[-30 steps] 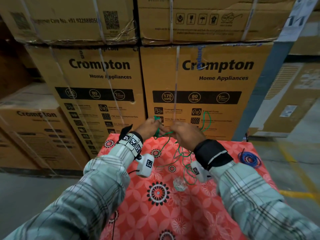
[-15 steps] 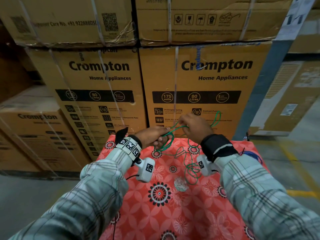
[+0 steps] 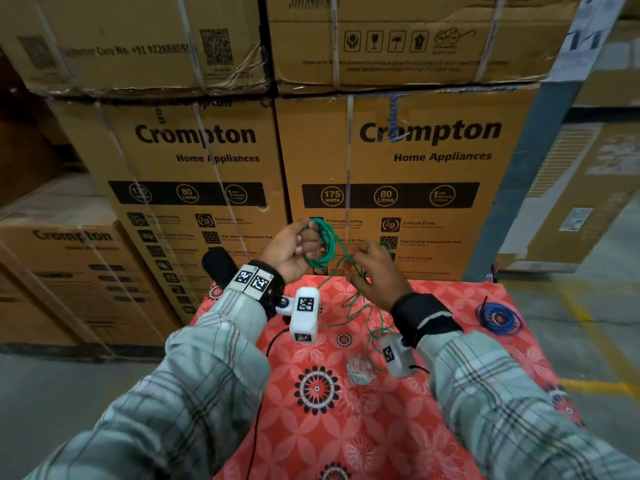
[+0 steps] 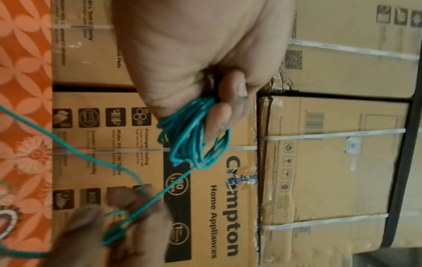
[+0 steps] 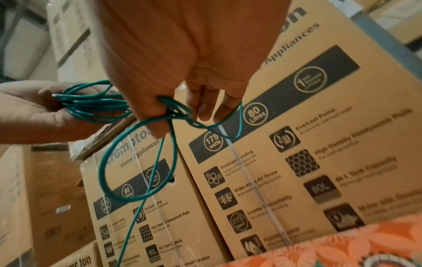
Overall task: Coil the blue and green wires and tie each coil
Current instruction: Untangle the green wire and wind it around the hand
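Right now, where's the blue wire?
In the head view, the blue wire lies coiled on the red floral tablecloth near its far right edge, just right of the right hand's black wristband, untouched by either hand.

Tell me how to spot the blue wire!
Find the red flowered tablecloth in front of the stacked Crompton boxes. Look at its far right edge, beyond the person's right hand. The blue wire lies there, already wound into a small ring; the green wire is up in the hands.

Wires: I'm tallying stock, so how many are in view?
2. The green wire is held in both hands above the table; the blue wire lies coiled at the table's right edge.
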`<state>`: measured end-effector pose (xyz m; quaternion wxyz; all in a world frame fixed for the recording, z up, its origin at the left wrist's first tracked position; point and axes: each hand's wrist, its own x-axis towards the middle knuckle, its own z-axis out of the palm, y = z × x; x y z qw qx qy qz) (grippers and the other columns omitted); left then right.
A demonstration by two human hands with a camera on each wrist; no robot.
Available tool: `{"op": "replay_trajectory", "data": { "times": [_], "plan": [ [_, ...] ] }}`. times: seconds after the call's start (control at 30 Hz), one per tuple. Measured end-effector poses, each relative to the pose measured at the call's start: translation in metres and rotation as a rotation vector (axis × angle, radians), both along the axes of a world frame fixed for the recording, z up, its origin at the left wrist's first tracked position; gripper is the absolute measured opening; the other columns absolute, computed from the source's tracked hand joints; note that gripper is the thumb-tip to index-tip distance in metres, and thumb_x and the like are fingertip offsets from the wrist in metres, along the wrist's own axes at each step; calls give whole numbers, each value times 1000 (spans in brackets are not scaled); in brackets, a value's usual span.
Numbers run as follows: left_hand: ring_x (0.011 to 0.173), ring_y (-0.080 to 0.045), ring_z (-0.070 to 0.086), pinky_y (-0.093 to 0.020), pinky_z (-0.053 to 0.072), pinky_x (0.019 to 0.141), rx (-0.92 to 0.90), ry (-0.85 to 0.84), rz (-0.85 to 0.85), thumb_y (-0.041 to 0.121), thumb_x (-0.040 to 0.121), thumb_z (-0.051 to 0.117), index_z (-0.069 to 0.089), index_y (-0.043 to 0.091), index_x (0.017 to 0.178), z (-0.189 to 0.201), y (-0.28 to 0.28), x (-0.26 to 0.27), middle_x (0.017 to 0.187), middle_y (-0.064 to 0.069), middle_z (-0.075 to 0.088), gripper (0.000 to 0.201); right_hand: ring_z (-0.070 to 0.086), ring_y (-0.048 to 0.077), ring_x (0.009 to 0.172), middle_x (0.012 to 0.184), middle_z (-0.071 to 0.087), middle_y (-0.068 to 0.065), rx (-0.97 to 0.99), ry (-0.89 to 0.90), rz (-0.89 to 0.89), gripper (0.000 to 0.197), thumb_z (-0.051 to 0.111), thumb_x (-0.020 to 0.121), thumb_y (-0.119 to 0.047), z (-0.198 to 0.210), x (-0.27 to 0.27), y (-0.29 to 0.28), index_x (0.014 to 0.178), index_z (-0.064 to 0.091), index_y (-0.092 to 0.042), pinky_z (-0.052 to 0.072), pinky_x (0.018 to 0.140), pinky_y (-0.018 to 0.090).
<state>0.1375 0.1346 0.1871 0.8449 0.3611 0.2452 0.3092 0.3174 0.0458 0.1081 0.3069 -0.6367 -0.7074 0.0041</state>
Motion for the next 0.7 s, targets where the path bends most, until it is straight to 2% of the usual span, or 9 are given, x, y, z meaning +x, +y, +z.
{"op": "replay_trajectory", "data": {
  "times": [0.1,0.2,0.3,0.4,0.47,0.57,0.63,0.7],
  "plan": [
    [28,-3,26,-17,28,35,-30,-103,120,31,104,30,45,17,74,15,10,-2,37,8,29,37,51,28,103,104,58,7,-85,71,-54,40,40,82,-42,-15,0,-1,97,68,-16,38,85,35],
    [29,-3,27,-17,29,37,-24,-115,216,28,104,30,44,16,74,22,12,0,36,8,31,35,50,31,106,107,59,10,-238,43,-103,56,30,81,-50,-28,-1,-2,106,67,-15,36,89,34],
    [34,-5,31,-19,32,42,-41,-147,251,22,103,31,45,15,76,17,9,6,41,8,35,31,45,32,114,120,55,11,-235,-78,-151,45,38,77,-34,-29,-5,1,108,66,-18,39,93,38],
    [38,-7,33,-20,35,44,-34,-151,263,18,102,31,45,15,79,17,11,6,44,8,37,26,51,31,100,105,59,9,-28,8,-97,38,41,72,-11,-22,-10,-3,102,65,-13,44,82,38],
    [38,-6,33,-20,35,44,-23,-161,288,16,101,31,43,16,79,21,16,3,45,8,37,25,54,29,95,99,64,8,58,87,-51,33,43,78,-5,-21,-11,-5,103,64,-12,44,80,37],
    [37,-5,32,-19,34,42,-22,-185,313,13,100,30,41,17,78,27,25,-2,44,8,36,26,55,25,95,101,66,2,35,29,-94,26,46,88,-17,-33,-7,-8,109,63,-17,40,79,36],
    [36,-5,32,-19,33,42,-19,-195,320,13,100,30,42,16,79,30,25,-5,44,9,36,25,55,26,93,102,67,0,-21,-21,-154,29,44,92,-28,-42,-3,-10,112,63,-20,38,76,36],
    [37,-5,32,-18,33,42,-9,-194,319,15,101,31,43,15,79,27,21,-2,44,9,37,25,56,30,89,98,68,2,-71,22,-177,33,38,93,-34,-46,-4,-10,108,64,-19,40,71,37]
  ]
}}
